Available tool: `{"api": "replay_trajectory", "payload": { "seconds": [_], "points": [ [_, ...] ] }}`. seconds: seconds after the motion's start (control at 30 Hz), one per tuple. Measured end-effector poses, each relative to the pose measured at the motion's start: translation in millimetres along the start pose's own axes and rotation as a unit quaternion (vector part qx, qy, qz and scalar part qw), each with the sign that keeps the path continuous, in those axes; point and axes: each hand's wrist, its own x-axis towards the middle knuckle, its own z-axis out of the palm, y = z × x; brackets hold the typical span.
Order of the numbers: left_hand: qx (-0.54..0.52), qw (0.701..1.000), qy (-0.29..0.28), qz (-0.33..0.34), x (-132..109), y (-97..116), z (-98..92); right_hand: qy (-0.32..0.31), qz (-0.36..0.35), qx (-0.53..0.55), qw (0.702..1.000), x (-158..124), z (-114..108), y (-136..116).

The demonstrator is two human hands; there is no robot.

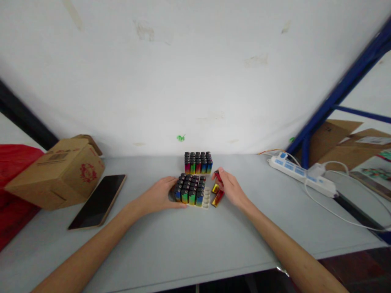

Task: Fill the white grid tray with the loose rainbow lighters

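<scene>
A pale tray (206, 200) stands upright on the table, with black-topped lighters (192, 197) in rows across most of it. Bare slots show along its right side. My left hand (161, 194) wraps round the tray's left side, thumb at the front and fingers behind. Just right of the tray, my right hand (230, 188) pinches a red lighter with a black top (218, 176). Below those fingers lies a loose red and yellow lighter (218, 198), and another yellow end shows beside it. Behind the tray stands a second block of multicoloured lighters (198, 162).
At left are a cardboard box (61, 173), a dark-screened phone or tablet (98, 201) and a red bag (18, 179). A white power strip (302, 176) with trailing cables lies at right, near a blue frame post (342, 89) and more cardboard (342, 142). The wall backs the table.
</scene>
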Motion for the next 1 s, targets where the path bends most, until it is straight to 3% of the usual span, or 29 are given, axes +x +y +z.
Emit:
{"api": "replay_trajectory", "payload": {
  "seconds": [0.2, 0.67, 1.0],
  "points": [
    [0.006, 1.0, -0.004, -0.005, -1, 2, -1.1, -0.021, -0.076, -0.042, 0.996, -4, -8, -13],
    [0.003, 1.0, 0.002, -0.002, -1, -2, 1.1, -0.007, -0.084, -0.089, 0.992, -4, 4, 3],
    [0.006, 1.0, 0.012, 0.001, -1, 1, -0.1, -0.09, -0.155, -0.182, 0.967, 1, -23, -5]
  ]
}}
